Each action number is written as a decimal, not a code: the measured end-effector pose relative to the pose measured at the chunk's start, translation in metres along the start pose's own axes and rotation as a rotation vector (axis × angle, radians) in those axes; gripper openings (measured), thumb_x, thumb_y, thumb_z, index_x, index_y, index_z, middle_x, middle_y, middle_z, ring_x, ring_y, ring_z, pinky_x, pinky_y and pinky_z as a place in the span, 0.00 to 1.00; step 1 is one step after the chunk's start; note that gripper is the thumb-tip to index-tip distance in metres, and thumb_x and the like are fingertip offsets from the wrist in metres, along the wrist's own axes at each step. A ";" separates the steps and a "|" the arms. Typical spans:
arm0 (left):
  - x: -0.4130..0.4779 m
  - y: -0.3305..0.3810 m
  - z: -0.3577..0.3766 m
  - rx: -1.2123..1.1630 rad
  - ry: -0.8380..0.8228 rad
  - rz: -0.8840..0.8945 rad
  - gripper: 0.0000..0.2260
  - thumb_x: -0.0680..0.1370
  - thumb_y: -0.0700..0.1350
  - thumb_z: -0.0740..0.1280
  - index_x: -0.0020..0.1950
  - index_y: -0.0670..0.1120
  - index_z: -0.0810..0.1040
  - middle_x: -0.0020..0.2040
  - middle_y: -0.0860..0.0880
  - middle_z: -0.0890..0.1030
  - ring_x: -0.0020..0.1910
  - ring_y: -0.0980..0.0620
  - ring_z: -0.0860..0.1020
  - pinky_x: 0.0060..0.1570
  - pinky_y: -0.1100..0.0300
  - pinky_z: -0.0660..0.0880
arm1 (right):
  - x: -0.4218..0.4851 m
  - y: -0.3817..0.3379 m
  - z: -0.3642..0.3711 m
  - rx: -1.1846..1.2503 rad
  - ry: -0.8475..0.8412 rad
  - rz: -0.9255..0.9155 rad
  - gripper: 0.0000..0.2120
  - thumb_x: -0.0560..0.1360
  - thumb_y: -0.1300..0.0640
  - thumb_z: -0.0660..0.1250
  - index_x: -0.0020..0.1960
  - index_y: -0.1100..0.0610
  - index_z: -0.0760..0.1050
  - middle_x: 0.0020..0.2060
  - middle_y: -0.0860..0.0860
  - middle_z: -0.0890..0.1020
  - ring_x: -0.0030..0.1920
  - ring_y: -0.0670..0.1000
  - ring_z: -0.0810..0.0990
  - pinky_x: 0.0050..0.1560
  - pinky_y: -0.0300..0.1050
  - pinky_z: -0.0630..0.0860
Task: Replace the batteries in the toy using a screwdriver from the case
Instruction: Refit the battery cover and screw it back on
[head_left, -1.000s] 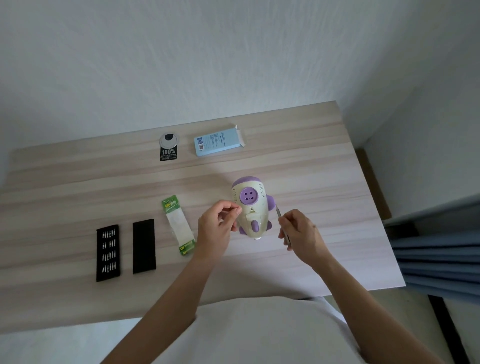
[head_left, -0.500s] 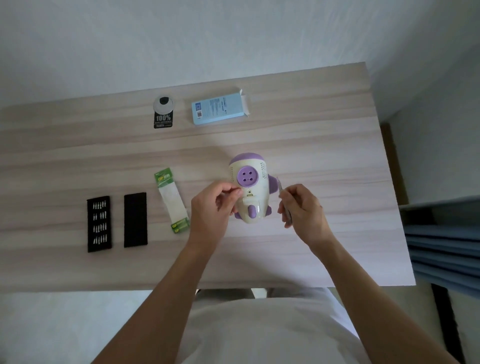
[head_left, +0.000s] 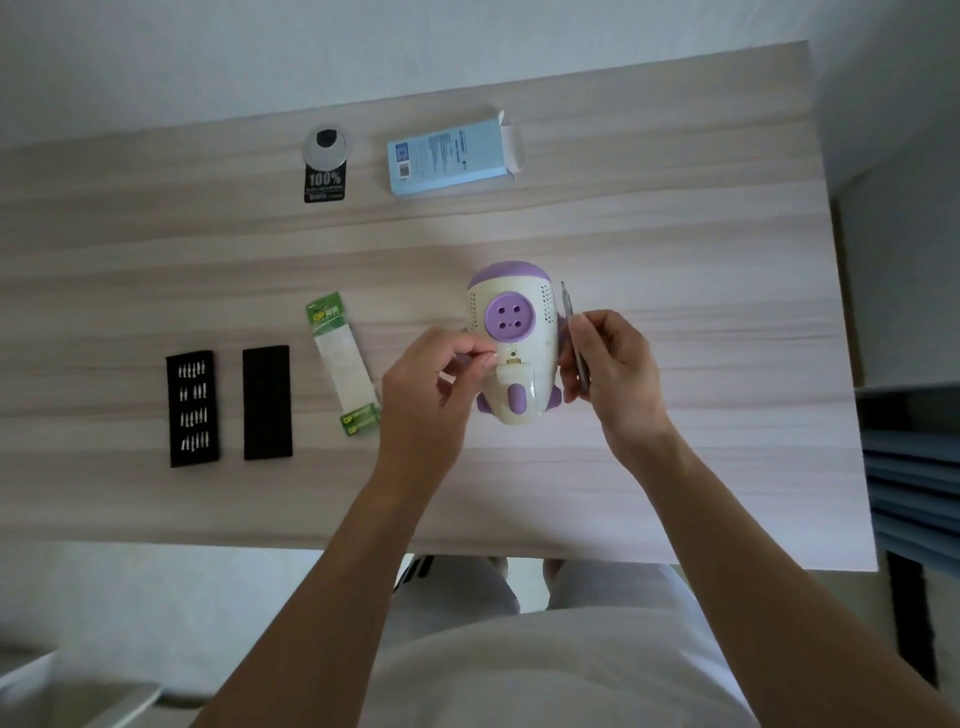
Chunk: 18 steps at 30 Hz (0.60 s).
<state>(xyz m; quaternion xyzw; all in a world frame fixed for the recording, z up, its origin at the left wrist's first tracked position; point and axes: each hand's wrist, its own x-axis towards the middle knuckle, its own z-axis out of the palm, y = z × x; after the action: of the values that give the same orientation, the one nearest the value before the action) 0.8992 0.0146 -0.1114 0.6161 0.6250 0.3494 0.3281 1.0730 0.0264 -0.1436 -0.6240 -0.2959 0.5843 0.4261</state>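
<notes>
Toy lies on the table. Your right hand, just right of the toy, grips the screwdriver. Your left hand pinches at the toy's left flank; anything held cannot be told. The case lies well left of the toy.

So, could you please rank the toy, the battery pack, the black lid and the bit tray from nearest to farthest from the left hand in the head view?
From the left hand:
1. Toy, just to its right.
2. Battery pack, to its left.
3. Black lid, further left.
4. Bit tray, leftmost.
</notes>
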 end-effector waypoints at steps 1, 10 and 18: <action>0.000 0.000 0.000 0.012 -0.001 0.005 0.04 0.77 0.40 0.69 0.47 0.49 0.81 0.42 0.52 0.80 0.38 0.49 0.81 0.35 0.65 0.71 | 0.000 0.000 0.001 0.010 0.001 0.002 0.10 0.83 0.58 0.59 0.45 0.60 0.74 0.32 0.52 0.78 0.26 0.49 0.72 0.27 0.42 0.71; 0.003 0.003 0.005 0.000 -0.021 0.038 0.05 0.77 0.36 0.70 0.46 0.46 0.83 0.45 0.52 0.79 0.41 0.49 0.79 0.30 0.59 0.78 | 0.002 -0.001 0.001 0.022 -0.010 0.016 0.10 0.84 0.58 0.59 0.46 0.61 0.74 0.32 0.51 0.77 0.26 0.48 0.72 0.28 0.43 0.72; 0.006 0.007 0.003 -0.006 -0.045 0.020 0.05 0.75 0.36 0.72 0.46 0.45 0.85 0.46 0.48 0.79 0.41 0.51 0.79 0.31 0.70 0.75 | 0.002 0.001 0.000 0.034 -0.015 0.023 0.10 0.83 0.58 0.60 0.47 0.61 0.74 0.33 0.53 0.78 0.27 0.48 0.73 0.28 0.43 0.72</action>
<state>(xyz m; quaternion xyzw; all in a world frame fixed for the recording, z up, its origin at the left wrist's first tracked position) 0.9059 0.0207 -0.1068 0.6291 0.6103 0.3404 0.3404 1.0730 0.0277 -0.1449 -0.6158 -0.2820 0.5987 0.4275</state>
